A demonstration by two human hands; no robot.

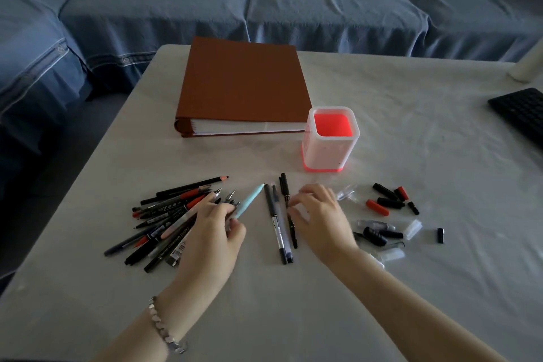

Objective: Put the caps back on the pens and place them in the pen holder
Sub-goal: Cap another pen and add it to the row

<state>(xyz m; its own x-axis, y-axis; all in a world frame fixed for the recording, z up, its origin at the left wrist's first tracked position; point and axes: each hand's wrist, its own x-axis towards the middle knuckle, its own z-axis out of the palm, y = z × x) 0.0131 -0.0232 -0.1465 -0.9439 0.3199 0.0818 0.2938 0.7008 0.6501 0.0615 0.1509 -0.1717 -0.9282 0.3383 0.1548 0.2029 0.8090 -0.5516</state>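
A pile of uncapped pens (167,217) lies fanned out on the table's left front. My left hand (214,229) rests on the pile's right edge and holds a light blue pen (249,200) between thumb and fingers. Three dark pens (279,223) lie side by side in the middle. My right hand (320,214) hovers over them, blurred, fingers loosely bent and holding nothing that I can see. Loose caps (385,200), black, red and clear, are scattered to the right. The white pen holder (330,153) with a red inside stands behind, with no pens in it.
A brown binder (244,82) lies flat behind the holder, touching its left side. A black keyboard (523,112) sits at the right edge, a white cylinder (529,64) beyond it. A blue sofa (264,3) runs behind the cloth-covered table (293,303).
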